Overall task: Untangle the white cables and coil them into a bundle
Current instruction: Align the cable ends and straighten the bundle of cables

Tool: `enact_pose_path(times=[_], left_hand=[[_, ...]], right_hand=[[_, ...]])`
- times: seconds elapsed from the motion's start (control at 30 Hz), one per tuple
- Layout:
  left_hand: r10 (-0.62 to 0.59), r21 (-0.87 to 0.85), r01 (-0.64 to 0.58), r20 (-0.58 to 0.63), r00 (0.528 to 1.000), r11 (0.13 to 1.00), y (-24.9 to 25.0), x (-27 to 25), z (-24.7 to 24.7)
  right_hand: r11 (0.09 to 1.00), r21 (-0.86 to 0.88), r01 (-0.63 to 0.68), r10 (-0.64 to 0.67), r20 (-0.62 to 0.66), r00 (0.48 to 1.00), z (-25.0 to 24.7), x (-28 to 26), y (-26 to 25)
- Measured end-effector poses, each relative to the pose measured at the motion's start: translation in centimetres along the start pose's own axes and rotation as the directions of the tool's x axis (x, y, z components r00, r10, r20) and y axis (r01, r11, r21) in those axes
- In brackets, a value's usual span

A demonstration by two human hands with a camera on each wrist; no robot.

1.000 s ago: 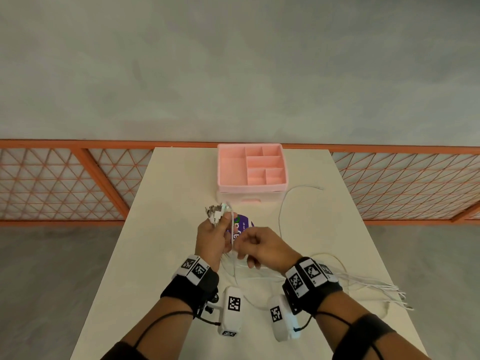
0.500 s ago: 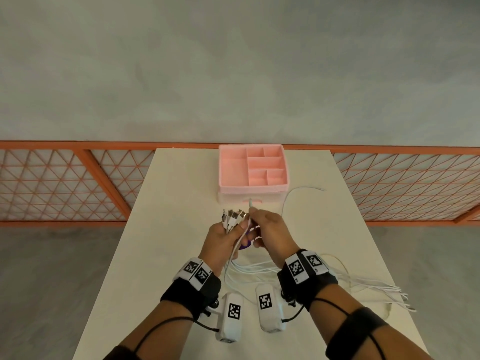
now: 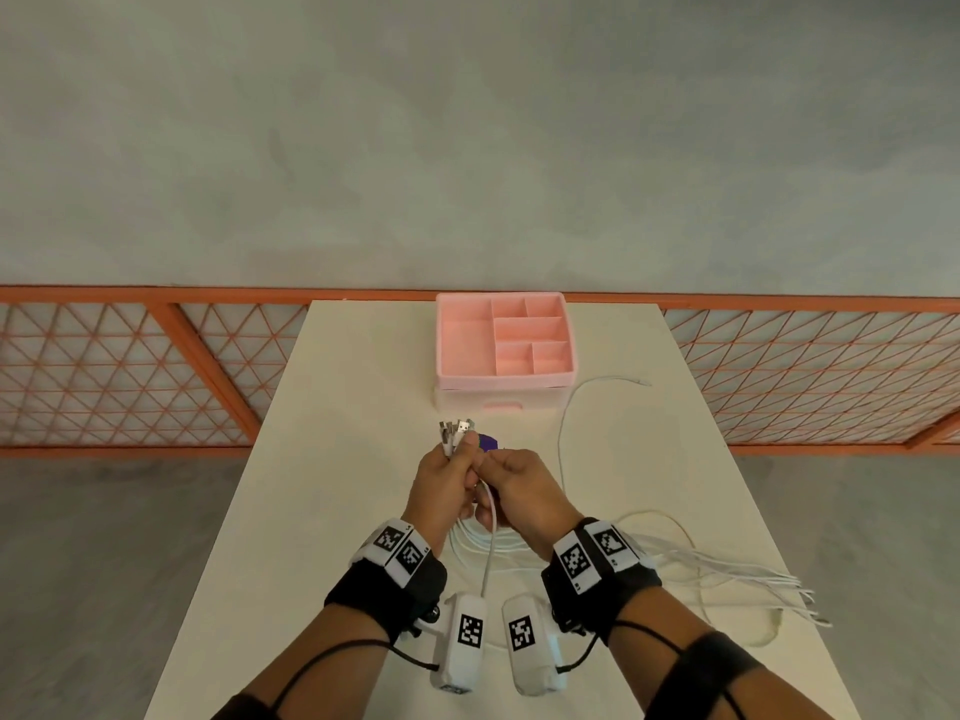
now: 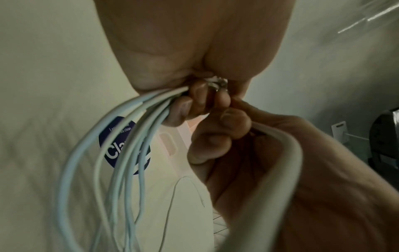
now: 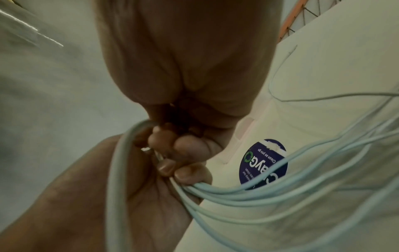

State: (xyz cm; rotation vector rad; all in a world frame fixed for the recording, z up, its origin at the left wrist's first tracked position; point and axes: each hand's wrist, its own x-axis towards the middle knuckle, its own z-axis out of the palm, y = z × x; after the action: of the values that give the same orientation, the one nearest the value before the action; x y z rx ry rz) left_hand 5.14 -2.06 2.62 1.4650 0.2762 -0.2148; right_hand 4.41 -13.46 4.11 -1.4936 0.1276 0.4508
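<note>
your left hand is gripping the plugs upright; your right hand, touching it, is pinching one cable trailing down toward you.

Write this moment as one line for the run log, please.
left hand: grips plug ends of white cables | right hand: pinches one cable | loose ends: on table | coil: not started
</note>
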Motion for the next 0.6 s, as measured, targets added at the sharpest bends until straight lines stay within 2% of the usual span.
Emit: enact_pose_path(times=[0.1,0.37,0.5,0.6], left_hand=[[0.009,0.042,-0.01,0.021,1.0,0.999,-0.2,0.0,-0.4],[-0.01,-0.01,0.01,0.041,0.999,1.0,-0.1,-0.8,0.2],[0.001,0.006,0.0,-0.054,0.999,1.0,-0.5,-0.4,0.1],[-0.001,0.078,0.013,-0.155,0.988,0.997,-0.7,0.4,-0.3]], right_hand=[[0.999,-0.048,0.013,-0.014,-0.013,1.0,0.3,-0.1,-0.2],[0.968,-0.246,0.046,-0.053,-0.022,0.998,0.5,0.2,-0.8],[0.922,-0.376,0.093,-0.096,0.011,0.995,0.5,0.4,-0.7],[0.916,-0.382,0.123,-0.099,0.081,0.992,0.8,0.3,0.0]])
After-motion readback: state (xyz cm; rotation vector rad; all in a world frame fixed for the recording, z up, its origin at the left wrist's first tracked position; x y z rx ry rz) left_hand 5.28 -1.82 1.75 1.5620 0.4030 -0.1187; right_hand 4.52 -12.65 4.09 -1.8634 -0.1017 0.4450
